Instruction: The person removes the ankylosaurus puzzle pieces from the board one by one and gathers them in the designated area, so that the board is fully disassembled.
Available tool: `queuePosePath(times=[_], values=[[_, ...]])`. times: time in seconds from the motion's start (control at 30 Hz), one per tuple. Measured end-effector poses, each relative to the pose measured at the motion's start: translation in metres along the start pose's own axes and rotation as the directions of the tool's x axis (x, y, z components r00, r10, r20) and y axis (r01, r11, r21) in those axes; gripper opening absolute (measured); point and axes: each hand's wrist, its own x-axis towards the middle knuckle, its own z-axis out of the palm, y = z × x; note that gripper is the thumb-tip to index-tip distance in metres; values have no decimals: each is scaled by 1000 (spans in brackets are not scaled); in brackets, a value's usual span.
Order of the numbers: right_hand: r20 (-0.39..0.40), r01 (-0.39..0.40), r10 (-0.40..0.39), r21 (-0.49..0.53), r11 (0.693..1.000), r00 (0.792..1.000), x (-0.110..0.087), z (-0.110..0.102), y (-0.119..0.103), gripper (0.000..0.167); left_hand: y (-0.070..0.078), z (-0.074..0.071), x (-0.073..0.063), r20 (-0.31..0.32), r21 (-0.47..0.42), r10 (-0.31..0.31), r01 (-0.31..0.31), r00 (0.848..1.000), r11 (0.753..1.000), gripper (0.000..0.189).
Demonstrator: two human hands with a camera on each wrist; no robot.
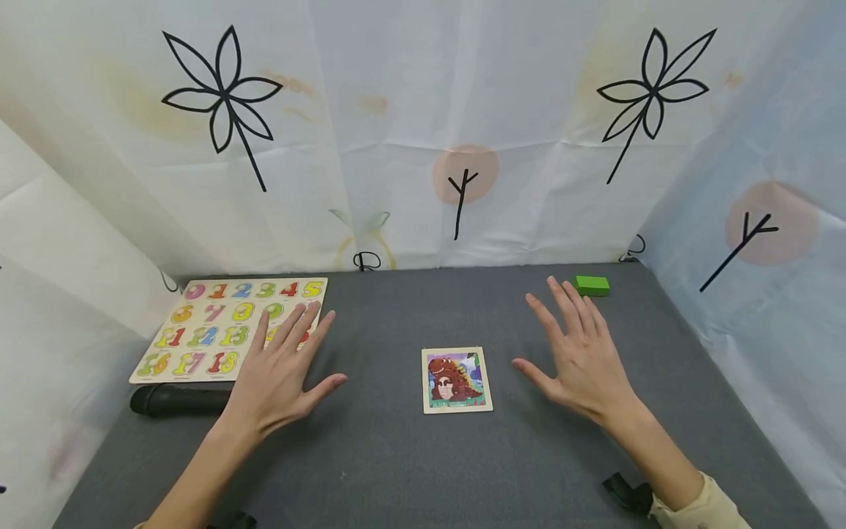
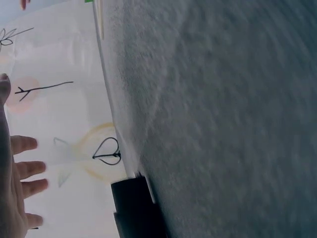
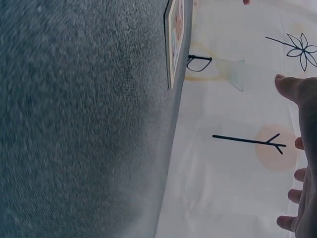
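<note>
My left hand hovers with fingers spread, over the lower right part of a number puzzle board and the end of a black cylindrical object. To the right, my right hand is held with straight, spread fingers and holds nothing. Between the hands lies a small square picture puzzle showing a brown dinosaur in a pale frame; neither hand touches it. Just beyond the right fingertips sits a green block. Both wrist views show the left hand and the right hand with fingers extended.
A grey cloth-covered table carries everything. White curtains with plant drawings close off its back and sides. Black straps show near the right wrist. In the left wrist view, the black cylinder's end stands near.
</note>
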Motion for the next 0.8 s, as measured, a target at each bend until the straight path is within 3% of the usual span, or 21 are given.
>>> queuePosePath(times=[0.33,0.5,0.67,0.8], values=[[66,12,-23,163,987,998,4,19,-16,80,16,5,1,151,-77,-32,44,988,996,88],[106,2,-26,226,974,994,7,29,-27,84,26,10,3,202,-138,-43,72,978,988,81],[160,-38,-17,337,941,987,10,38,-39,77,37,13,7,279,-208,-34,95,960,973,76],[221,-91,-5,420,903,975,14,44,-48,70,43,15,9,301,-242,-12,89,953,966,72]])
